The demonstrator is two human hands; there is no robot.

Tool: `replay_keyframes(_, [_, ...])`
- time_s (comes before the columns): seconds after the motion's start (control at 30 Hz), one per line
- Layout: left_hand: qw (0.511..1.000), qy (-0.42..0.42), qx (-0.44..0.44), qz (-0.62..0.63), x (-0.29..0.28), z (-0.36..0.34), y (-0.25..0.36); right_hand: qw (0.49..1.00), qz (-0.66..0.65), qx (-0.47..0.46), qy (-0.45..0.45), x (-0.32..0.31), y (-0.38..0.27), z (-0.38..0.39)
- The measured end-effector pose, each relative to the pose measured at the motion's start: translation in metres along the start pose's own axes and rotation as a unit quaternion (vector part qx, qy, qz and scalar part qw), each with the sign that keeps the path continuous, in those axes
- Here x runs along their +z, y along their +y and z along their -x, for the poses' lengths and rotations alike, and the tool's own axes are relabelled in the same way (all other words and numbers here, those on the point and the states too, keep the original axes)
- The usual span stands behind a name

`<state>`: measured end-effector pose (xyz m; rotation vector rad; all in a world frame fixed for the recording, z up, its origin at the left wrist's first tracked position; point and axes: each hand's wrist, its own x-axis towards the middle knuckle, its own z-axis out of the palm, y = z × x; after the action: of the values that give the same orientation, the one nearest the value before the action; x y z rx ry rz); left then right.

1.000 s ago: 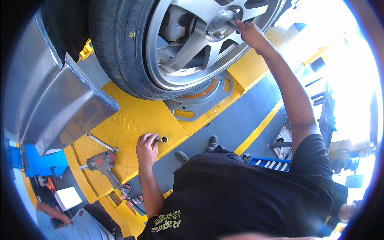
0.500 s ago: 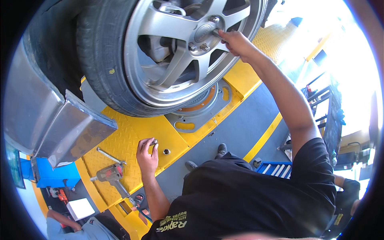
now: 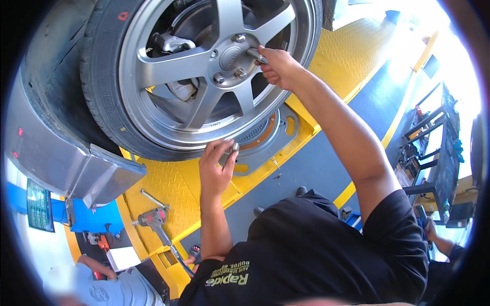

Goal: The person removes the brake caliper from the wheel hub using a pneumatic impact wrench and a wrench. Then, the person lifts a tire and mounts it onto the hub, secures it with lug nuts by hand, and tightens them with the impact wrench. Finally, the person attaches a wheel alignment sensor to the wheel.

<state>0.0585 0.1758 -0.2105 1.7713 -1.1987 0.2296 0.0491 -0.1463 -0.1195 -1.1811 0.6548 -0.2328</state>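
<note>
We are looking down on a yellow tread-plate ramp [image 3: 178, 183] that is running diagonally from the lower left to the upper right, with a dark blue-grey floor [image 3: 301, 158] lying beside it. On the ramp, at the lower left, an open-end wrench [image 3: 153, 198] is lying just beside a grey-and-red impact wrench [image 3: 154, 219]. Farther left, we are seeing a blue cabinet [image 3: 94, 217], a white box [image 3: 122, 259] and a person in a light blue shirt [image 3: 120, 290]; a black metal rack [image 3: 441, 137] is standing at the right, against bright glare. A grey car body panel [image 3: 56, 153] is curving along the left side. The wheel [image 3: 201, 66] is filling the upper middle, above a grey turntable plate [image 3: 291, 126]; its alloy rim is showing broad silver spokes, a round centre cap and shiny lug nuts [image 3: 240, 74], and its black tyre is bearing a small red mark. We are seeing the right hand [image 3: 280, 66] closing its fingers round a metal cylinder [image 3: 255, 54] beside the centre cap. Below the rim, the left hand [image 3: 215, 166] is pinching a small round metal piece [image 3: 235, 147] between thumb and fingers; we are not managing to tell whether it is a nut or a socket.
</note>
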Motion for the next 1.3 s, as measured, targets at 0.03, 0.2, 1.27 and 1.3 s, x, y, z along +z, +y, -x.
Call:
replay_keyframes(0.03, [1.000, 0.000, -0.001, 0.003, 0.009, -0.012, 0.006, 0.999, -0.034, 0.023, -0.021, -0.002, -0.002, -0.001])
replay_keyframes(0.2, [0.997, 0.027, 0.021, 0.067, 0.040, -0.059, 0.022, 0.919, 0.354, -0.169, 0.026, -0.028, -0.006, 0.029])
replay_keyframes(1.27, [0.673, 0.046, -0.233, 0.701, 0.092, -0.117, 0.014, 0.785, 0.348, -0.509, 0.064, 0.027, 0.063, 0.083])
replay_keyframes(1.3, [0.668, 0.055, -0.242, 0.701, 0.088, -0.128, 0.013, 0.788, 0.385, -0.475, 0.080, 0.036, 0.053, 0.081])
